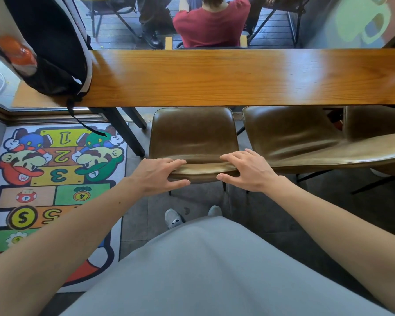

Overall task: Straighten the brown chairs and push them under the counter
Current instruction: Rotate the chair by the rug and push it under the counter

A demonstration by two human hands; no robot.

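Both hands grip the top edge of one brown chair's backrest: the left hand [161, 175] curls over its left corner, fingers on top and thumb beneath, and the right hand [245, 171] clasps the right corner the same way. That chair [193, 137] stands straight on to the counter [214, 76], the front of its seat tucked just under the wooden edge. Just beside it on the right, a second brown chair [290, 135] sits at an angle, its backrest swinging out to the right, with a third brown seat [374, 122] partly seen beyond it. A black and white backpack [43, 46] rests on the counter's left end, an orange item showing in its mesh side pocket. Below, a bright cartoon hopscotch rug [43, 179] lies on the dark tiled floor [271, 213] to the left. Beyond the counter, through a window, someone in a red top [211, 23] sits on a deck.
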